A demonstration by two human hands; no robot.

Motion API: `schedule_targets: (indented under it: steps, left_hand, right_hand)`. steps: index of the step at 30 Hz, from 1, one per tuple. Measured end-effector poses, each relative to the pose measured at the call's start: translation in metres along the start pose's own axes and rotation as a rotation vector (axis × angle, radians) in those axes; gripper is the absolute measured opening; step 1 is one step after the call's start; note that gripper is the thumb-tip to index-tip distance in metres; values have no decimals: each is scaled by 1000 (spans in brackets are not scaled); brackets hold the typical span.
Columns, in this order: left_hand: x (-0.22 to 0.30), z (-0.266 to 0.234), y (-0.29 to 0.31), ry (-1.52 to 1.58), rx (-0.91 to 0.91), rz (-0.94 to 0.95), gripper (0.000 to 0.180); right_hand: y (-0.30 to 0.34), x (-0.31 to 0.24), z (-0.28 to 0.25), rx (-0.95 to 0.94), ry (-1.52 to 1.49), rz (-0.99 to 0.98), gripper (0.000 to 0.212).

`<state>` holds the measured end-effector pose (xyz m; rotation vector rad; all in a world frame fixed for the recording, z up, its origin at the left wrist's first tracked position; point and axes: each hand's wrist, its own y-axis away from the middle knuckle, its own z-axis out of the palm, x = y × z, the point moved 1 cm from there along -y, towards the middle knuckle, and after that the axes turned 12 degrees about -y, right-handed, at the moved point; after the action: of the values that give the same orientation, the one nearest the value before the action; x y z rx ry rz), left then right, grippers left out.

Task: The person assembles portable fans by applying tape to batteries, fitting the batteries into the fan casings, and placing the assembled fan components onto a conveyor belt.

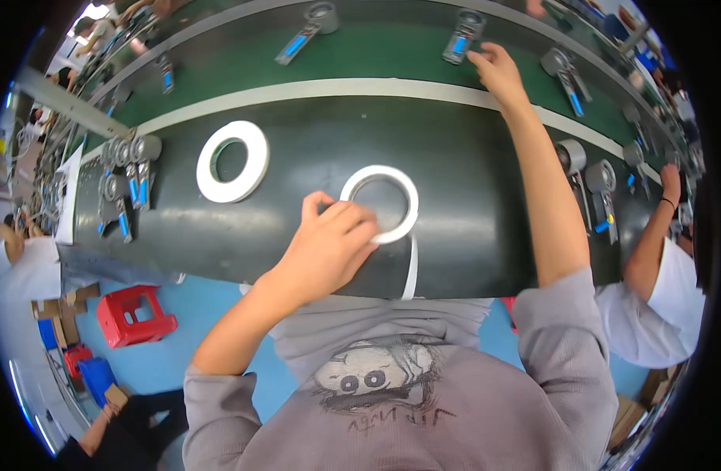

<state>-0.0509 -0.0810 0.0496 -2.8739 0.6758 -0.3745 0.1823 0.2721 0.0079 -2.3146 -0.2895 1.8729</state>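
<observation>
My left hand (329, 245) is closed at the near left rim of a narrow ring-shaped roll of white tape (411, 196), its fingertips slightly blurred. From that roll a white strip (412, 271) hangs toward the table's front edge. My right hand (501, 74) reaches far over the green belt, fingers apart and holding nothing. Just left of its fingertips lies a grey round-headed part (462, 38) with a metal and blue stem. A wider roll of white tape (257, 161) lies flat on the dark table, left of my left hand.
Similar parts with blue stems lie in a cluster (131, 169) at the table's left, at its right (602, 179), and on the green belt (392, 59). A pale rail (329, 88) separates belt and table. Co-workers sit on both sides. A red stool (133, 315) stands at left.
</observation>
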Motion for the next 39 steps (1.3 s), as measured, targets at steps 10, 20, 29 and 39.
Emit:
schedule_targets:
  steps: [10, 20, 29, 39]
  left_hand:
    - [0, 32, -30, 24, 438, -136, 25]
    - [-13, 56, -37, -5, 334, -171, 28]
    - [-5, 64, -49, 15, 273, -169, 28]
    - [-11, 65, -47, 24, 290, -164, 26]
  right_hand:
    - [241, -89, -4, -1018, -492, 584, 33]
    - [109, -64, -73, -889, -51, 244, 24]
    - [-77, 59, -201, -218, 1193, 283, 47]
    - [62, -24, -124, -282, 436, -10, 48]
